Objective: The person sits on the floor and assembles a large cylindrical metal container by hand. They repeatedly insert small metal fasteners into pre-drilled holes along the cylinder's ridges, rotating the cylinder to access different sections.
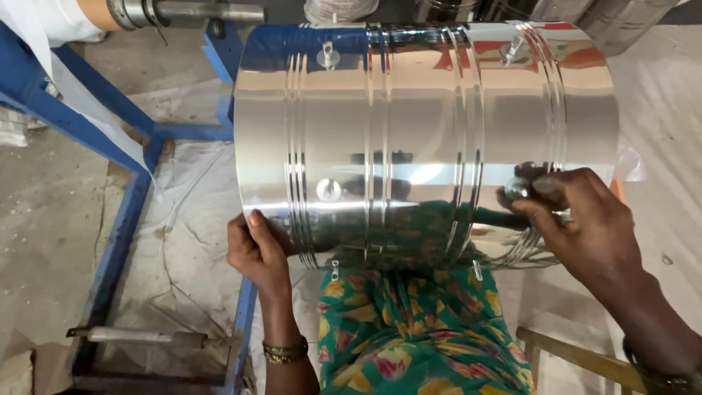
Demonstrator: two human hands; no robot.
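Across my lap, a shiny steel drum (424,139) lies on its side.

I see my left hand (257,252) gripping the drum's lower left rim, fingers curled around the edge. My right hand (585,223) pinches a small metal knob (516,189) on the drum's right side. A blue metal frame (117,219) stands to the left.

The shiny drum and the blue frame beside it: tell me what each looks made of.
The drum looks like polished sheet metal, probably stainless steel: its mirror surface reflects the floral cloth and both hands, and ribs are pressed around it. The blue frame looks like painted steel bar: straight square sections, a glossy coat gone dull and dusty.
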